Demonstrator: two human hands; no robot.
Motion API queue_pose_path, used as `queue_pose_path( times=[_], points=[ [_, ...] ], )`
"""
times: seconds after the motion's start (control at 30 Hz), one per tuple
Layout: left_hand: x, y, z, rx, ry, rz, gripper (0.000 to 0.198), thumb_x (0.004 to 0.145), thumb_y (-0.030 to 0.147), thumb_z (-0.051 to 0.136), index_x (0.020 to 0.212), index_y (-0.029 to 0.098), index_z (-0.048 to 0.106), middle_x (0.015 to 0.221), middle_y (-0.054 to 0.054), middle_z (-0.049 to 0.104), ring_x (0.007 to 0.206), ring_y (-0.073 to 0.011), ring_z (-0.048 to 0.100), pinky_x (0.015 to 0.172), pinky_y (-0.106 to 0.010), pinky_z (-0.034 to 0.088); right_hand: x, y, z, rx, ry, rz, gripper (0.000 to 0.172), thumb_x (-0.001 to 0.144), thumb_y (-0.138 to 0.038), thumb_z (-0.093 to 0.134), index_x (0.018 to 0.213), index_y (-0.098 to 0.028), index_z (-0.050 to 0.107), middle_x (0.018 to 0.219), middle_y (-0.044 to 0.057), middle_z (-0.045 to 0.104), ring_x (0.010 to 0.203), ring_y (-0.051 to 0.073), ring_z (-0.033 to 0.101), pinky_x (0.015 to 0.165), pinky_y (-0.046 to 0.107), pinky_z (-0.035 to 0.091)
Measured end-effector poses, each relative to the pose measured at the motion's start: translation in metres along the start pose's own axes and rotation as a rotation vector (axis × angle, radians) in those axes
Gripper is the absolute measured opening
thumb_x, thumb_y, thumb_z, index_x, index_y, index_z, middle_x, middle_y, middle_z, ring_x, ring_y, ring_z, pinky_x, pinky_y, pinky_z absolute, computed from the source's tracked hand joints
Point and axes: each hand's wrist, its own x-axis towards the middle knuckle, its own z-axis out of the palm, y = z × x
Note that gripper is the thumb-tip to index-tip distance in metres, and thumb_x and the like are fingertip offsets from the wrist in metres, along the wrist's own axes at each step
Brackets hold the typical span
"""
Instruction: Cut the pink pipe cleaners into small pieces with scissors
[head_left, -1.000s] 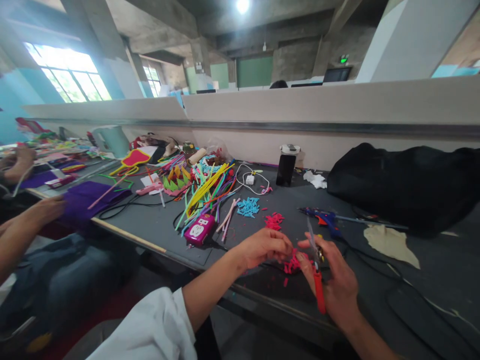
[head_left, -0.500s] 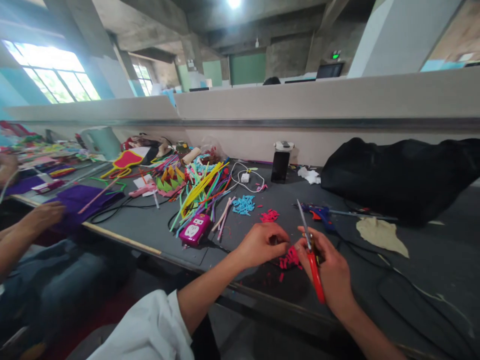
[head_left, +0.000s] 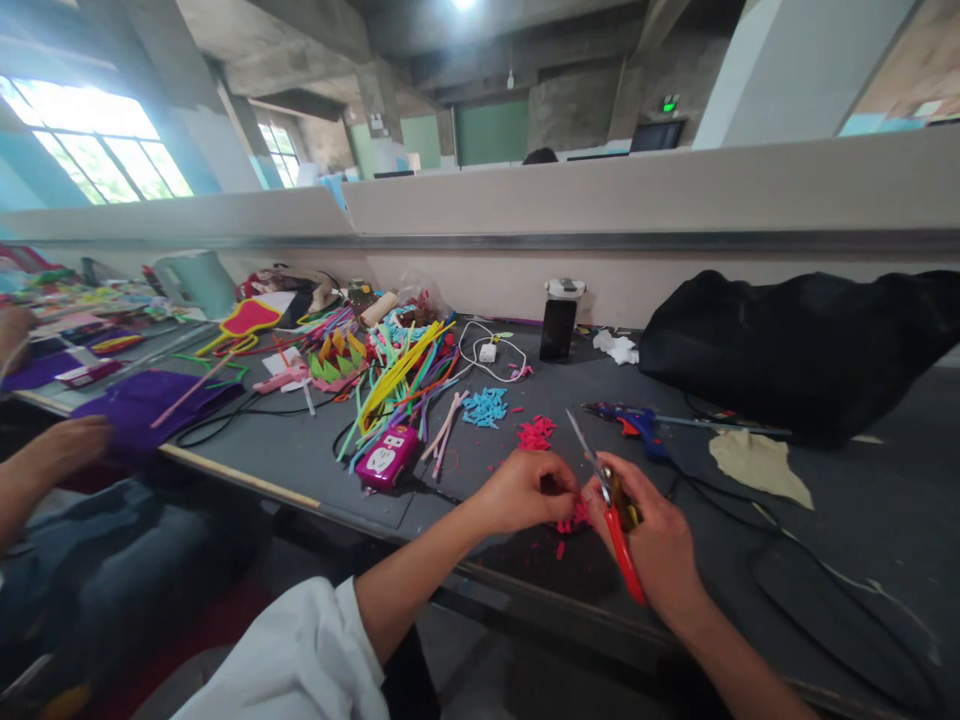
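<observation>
My right hand (head_left: pixel 660 545) is closed round red-handled scissors (head_left: pixel 611 510), whose blades point up and to the left. My left hand (head_left: pixel 525 490) is curled in a pinch right beside the blades, over a small heap of red cut pieces (head_left: pixel 574 520) on the grey table (head_left: pixel 315 455); what its fingers hold is hidden. The two hands nearly touch. More red scraps (head_left: pixel 535 433) and blue scraps (head_left: pixel 484 407) lie just beyond them.
A bundle of coloured strips (head_left: pixel 397 375), a pink power strip (head_left: pixel 386 455), a black cup (head_left: pixel 557 322), a blue glue gun (head_left: pixel 634 421), a black bag (head_left: pixel 802 345) and cables lie around. Another person's arm (head_left: pixel 45 460) rests by purple felt (head_left: pixel 142 405) at the left.
The scissors have tilted so the blades lean further left, towards my left hand. Both hands have drawn closer together over the red pieces.
</observation>
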Motion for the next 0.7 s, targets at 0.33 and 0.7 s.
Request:
queue_pose_path(
  times=[0.33, 0.7],
  points=[
    [0.004, 0.015, -0.006, -0.864, 0.511, -0.042, 0.009, 0.066, 0.019, 0.073, 0.067, 0.015, 0.065, 0.056, 0.004, 0.055, 0.055, -0.0074, 0.046, 0.059, -0.021, 0.037, -0.008, 0.002, 0.013, -0.072, -0.023, 0.025, 0.033, 0.089, -0.035, 0.055, 0.119, -0.021, 0.057, 0.108, 0.005, 0.068, 0.089, 0.018, 0.067, 0.078, 0.029, 0.053],
    [0.0, 0.02, -0.001, -0.92, 0.598, -0.042, 0.009, 0.065, 0.017, 0.074, 0.067, 0.014, 0.065, 0.06, 0.003, 0.057, 0.057, -0.007, 0.048, 0.059, -0.02, 0.037, -0.017, 0.009, 0.025, -0.19, -0.033, -0.068, 0.031, 0.088, -0.028, 0.052, 0.118, -0.02, 0.058, 0.106, 0.005, 0.068, 0.092, 0.019, 0.066, 0.079, 0.03, 0.051]
  ],
)
